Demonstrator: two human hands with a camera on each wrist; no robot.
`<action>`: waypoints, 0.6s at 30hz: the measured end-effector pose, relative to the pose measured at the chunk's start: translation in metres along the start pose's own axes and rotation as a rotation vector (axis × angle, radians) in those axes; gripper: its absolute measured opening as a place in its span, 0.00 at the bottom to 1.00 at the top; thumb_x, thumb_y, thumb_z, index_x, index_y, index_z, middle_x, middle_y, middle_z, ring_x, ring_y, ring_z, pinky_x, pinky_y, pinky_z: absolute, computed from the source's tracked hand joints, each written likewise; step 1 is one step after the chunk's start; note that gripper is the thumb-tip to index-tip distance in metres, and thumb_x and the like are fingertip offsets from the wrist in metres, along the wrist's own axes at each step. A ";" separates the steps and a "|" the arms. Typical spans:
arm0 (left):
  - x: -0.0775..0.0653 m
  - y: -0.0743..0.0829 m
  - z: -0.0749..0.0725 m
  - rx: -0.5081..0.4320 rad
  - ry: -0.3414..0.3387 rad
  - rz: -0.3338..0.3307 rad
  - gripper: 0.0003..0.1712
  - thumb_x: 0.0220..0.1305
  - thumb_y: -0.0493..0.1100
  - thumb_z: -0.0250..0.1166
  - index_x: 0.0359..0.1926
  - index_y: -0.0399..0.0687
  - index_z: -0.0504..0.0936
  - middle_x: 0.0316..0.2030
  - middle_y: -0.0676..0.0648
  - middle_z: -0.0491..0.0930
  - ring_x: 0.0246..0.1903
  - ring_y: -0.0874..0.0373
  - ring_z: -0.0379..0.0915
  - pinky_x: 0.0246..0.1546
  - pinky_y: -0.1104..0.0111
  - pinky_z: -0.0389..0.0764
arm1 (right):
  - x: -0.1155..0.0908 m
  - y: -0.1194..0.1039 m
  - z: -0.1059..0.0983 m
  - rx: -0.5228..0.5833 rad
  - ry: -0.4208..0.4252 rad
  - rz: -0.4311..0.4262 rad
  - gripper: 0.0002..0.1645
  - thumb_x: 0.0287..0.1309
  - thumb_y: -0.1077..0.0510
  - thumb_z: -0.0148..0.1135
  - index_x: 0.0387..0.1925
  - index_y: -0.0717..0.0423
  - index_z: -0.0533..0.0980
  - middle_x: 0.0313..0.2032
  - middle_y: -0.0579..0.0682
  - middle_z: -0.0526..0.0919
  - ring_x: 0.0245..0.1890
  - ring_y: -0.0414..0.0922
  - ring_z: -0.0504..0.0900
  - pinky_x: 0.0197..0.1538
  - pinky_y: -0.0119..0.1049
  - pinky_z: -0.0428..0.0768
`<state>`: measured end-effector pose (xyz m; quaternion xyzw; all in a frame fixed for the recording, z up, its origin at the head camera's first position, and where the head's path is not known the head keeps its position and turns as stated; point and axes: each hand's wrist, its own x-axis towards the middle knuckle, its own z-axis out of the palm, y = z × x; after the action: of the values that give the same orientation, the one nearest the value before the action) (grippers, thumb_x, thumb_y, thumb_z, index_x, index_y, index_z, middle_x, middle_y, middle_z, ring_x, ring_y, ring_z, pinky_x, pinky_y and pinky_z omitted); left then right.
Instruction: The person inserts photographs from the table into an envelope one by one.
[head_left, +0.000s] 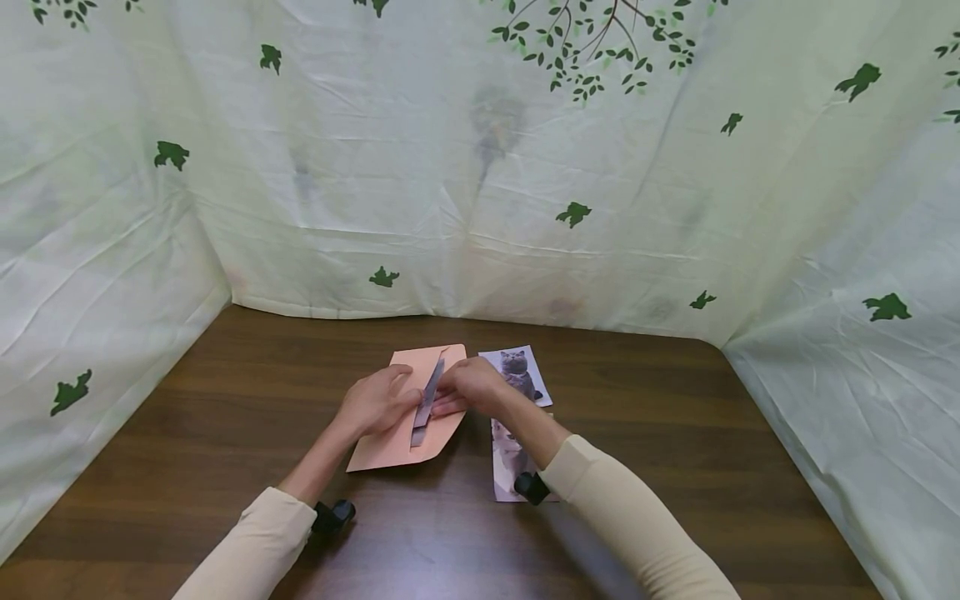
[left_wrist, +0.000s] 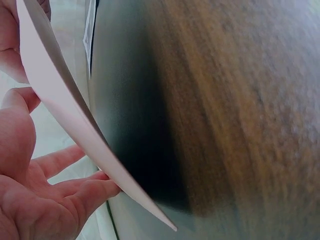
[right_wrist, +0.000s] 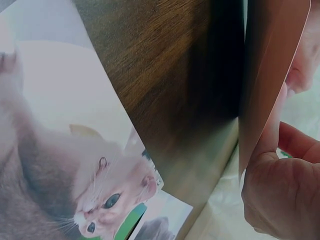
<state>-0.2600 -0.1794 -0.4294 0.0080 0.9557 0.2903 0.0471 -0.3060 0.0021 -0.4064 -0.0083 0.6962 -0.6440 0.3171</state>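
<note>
A peach-pink envelope [head_left: 382,446] is held tilted over the wooden table, its right side lifted. A narrow grey strip, apparently the edge of a photo [head_left: 427,404], shows in its long opening. My left hand [head_left: 382,400] holds the envelope left of the strip, fingers spread and bent against its face; in the left wrist view its fingertips meet the paper [left_wrist: 70,112]. My right hand [head_left: 468,387] grips at the opening's right side, fingers bent beside the strip. The envelope [right_wrist: 267,65] partly hides these fingers in the right wrist view.
Right of the envelope lie a grey cat photo [head_left: 517,367] and, nearer, a pale cat photo [right_wrist: 55,85], partly under my right forearm. The dark wooden table [head_left: 637,400] meets hanging white cloth [head_left: 450,167] printed with leaves at the back and sides.
</note>
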 end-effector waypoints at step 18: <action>-0.001 -0.001 -0.001 0.007 0.001 0.027 0.33 0.72 0.55 0.56 0.71 0.44 0.71 0.68 0.35 0.73 0.67 0.33 0.67 0.65 0.41 0.68 | 0.002 0.002 0.008 0.015 0.008 -0.012 0.09 0.65 0.71 0.53 0.37 0.74 0.78 0.23 0.57 0.83 0.20 0.44 0.86 0.31 0.35 0.87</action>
<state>-0.2591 -0.1803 -0.4291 0.0207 0.9565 0.2878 0.0426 -0.3035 -0.0054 -0.4092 -0.0077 0.6925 -0.6511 0.3105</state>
